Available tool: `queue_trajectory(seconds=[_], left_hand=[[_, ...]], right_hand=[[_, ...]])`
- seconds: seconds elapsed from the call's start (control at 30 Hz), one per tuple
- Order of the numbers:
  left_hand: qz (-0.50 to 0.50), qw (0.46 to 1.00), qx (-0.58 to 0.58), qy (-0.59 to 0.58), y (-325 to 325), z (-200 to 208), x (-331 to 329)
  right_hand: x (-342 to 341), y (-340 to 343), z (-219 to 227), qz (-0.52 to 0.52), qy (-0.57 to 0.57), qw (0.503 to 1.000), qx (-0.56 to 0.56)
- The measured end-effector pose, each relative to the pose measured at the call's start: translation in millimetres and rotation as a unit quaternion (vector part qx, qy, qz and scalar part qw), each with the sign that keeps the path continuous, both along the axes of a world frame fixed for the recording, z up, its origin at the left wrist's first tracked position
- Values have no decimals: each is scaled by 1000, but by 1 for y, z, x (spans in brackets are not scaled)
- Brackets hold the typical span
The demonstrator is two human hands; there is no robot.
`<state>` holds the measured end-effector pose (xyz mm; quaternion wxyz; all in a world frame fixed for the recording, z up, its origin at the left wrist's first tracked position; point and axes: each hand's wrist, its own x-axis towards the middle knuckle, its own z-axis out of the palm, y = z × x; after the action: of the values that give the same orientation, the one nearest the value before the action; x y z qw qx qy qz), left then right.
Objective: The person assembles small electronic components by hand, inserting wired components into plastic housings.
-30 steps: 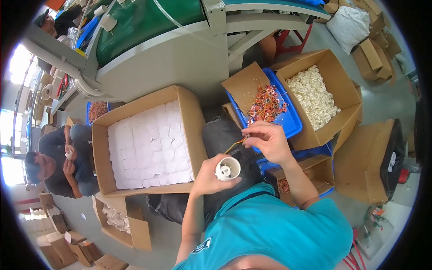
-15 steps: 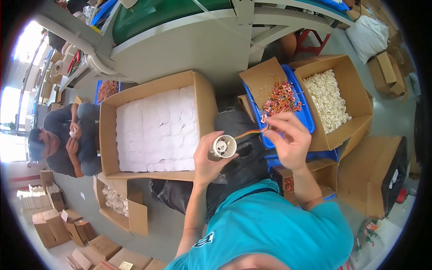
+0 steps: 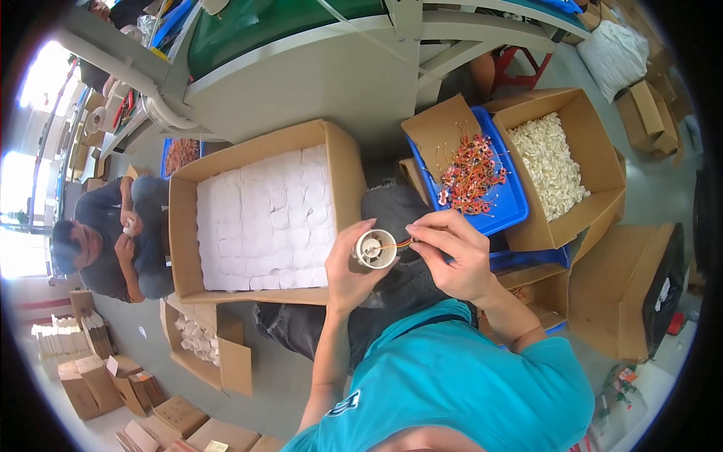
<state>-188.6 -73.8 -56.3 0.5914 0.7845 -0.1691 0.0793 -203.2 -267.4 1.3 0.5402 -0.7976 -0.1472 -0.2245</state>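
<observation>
A white, cup-shaped plastic housing point(image 3: 386, 261) with a round hub inside sits upright in my left hand point(image 3: 345, 275), whose fingers and thumb wrap round its sides. Its mouth faces up. From inside the housing, thin coloured wires point(image 3: 403, 244), yellow and red among them, run out to the right. Thumb and forefinger of my right hand point(image 3: 461, 260) pinch the wires just beside the housing's rim. What sits at the wires' far end is hidden by the fingertips.
Left of my hands stands a large carton point(image 3: 346, 181) packed with white rounded pieces point(image 3: 263, 218). At the right, a blue tray point(image 3: 515, 209) holds red wired parts point(image 3: 476, 177), beside a carton of small white pieces point(image 3: 546, 162). A person point(image 3: 105, 241) sits far left, holding a white piece.
My right hand has moved left and slightly down, away from the blue tray to the housing. The wires now reach over the rim into its middle. My left hand has barely moved.
</observation>
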Motion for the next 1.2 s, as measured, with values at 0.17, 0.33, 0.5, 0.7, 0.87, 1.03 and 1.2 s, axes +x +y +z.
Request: queue_trajectory(seconds=[0.17,0.33,0.5,0.7,0.87,1.03,1.2], left_hand=[[-48,997,61,-2,-6,-17,4],[-44,993,88,63,0,-30,-18],[-102,966,237,-23,-29,-28,-12],[-69,978,198,-1,-25,-24,-19],[-98,981,160,-43,-18,-30,-21],[-66,988,133,-52,-25,-16,-25],[-54,990,125,-27,-20,-10,-28]], right_hand=[[1,2,-19,34,3,999,-26],[-22,25,-46,-5,89,996,-26],[-39,19,-75,-31,180,983,22],[-44,24,-69,-70,136,988,22],[-46,15,-49,-24,206,978,35],[-41,14,-46,1,217,976,31],[-34,17,-39,38,207,977,27]])
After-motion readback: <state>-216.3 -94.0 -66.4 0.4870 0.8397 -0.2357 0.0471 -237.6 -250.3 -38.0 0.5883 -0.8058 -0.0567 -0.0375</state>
